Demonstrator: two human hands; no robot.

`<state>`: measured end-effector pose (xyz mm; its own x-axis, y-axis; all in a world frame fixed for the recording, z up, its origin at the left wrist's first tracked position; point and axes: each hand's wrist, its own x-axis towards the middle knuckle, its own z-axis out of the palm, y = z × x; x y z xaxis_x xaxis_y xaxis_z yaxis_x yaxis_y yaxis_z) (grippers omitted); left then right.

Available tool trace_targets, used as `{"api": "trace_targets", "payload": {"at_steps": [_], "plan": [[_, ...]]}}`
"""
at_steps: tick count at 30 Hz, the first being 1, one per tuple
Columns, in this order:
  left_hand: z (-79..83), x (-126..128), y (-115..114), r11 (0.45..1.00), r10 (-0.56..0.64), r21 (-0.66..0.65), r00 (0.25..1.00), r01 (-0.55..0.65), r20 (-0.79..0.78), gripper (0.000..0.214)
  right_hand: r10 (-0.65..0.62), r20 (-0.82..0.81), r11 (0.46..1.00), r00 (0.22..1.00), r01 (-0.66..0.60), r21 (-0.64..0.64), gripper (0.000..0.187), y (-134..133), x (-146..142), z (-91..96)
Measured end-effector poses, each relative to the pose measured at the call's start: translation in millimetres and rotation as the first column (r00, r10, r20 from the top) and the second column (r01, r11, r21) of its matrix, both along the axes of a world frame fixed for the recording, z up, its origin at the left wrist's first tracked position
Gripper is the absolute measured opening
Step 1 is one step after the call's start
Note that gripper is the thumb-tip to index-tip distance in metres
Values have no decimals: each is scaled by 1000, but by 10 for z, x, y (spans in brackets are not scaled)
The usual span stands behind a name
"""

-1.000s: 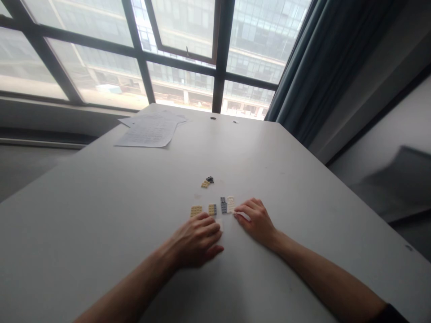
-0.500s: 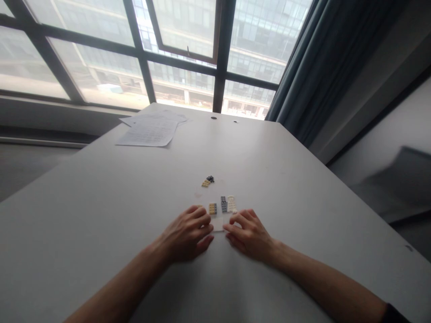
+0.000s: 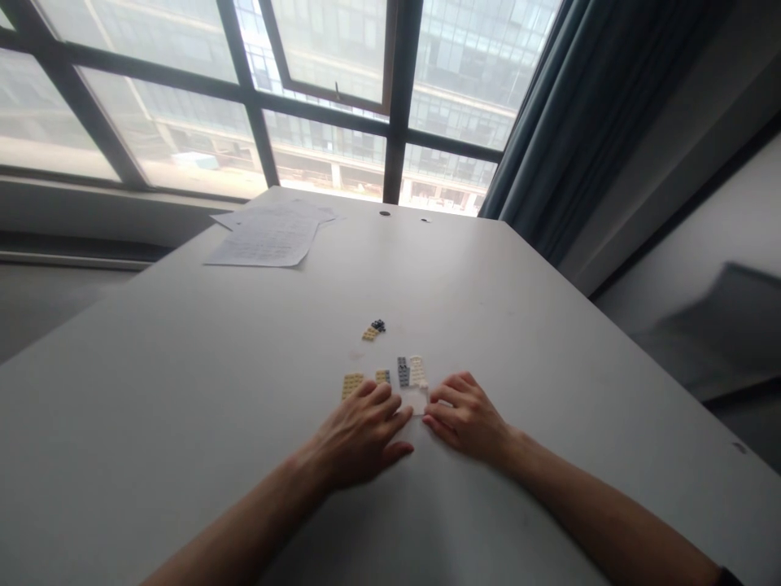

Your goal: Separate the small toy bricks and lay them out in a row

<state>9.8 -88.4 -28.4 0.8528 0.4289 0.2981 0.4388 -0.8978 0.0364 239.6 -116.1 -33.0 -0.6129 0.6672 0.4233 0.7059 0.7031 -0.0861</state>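
Observation:
A flat white piece (image 3: 417, 400) lies on the table between my two hands. My left hand (image 3: 363, 427) reaches over its left side with fingers stretched and the thumb apart. At its right edge, the curled fingers of my right hand (image 3: 467, 417) pinch it. Just beyond my left fingers sit a tan studded plate (image 3: 352, 384), partly covered, and a smaller tan and grey brick piece (image 3: 382, 376). Dark grey studded pieces (image 3: 403, 371) and a cream studded piece (image 3: 417, 370) stand side by side behind the white piece.
Farther out lies a small cluster of black pieces (image 3: 378, 325) with a tan piece (image 3: 369, 334). Printed sheets of paper (image 3: 262, 240) rest at the back left of the white table (image 3: 476, 301). Windows and a dark curtain (image 3: 549, 122) stand beyond.
My left hand has shifted right over the white piece and its fingers have spread, uncovering the tan plate. The white piece and my right hand sit slightly farther right.

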Motion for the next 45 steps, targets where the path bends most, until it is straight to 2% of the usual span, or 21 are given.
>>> {"api": "trace_targets", "payload": {"at_steps": [19,22,25,28,31,35,37,39,45], "plan": [[-11,28,-15,1000,-7,21,1000,7,20,46,36,11,999,999,-36,3,18,50,47,-8],[-16,0,-7,998,-12,61,999,9,52,46,7,-46,1000,999,-7,1,13,44,41,-16],[-6,-103,76,990,49,118,978,-73,201,36,-77,-188,997,979,79,5,8,100,44,9],[-2,-278,251,955,224,91,888,-282,401,24,-193,-306,981,932,192,-35,7,289,38,91],[-26,-443,437,883,412,-20,755,-468,509,18,-316,-326,947,891,278,-159,6,618,-30,184],[-87,-529,558,807,555,-189,608,-560,568,18,-428,-257,862,866,307,-403,14,1102,-257,224],[-111,-524,563,797,574,-217,596,-563,561,17,-456,-199,822,867,325,-468,17,1286,-399,201],[-123,-509,553,797,578,-218,607,-564,545,16,-468,-163,808,868,346,-477,18,1410,-531,163],[-83,-485,572,771,620,-229,616,-595,487,19,-466,-136,818,874,367,-443,15,1542,-767,81]]}}
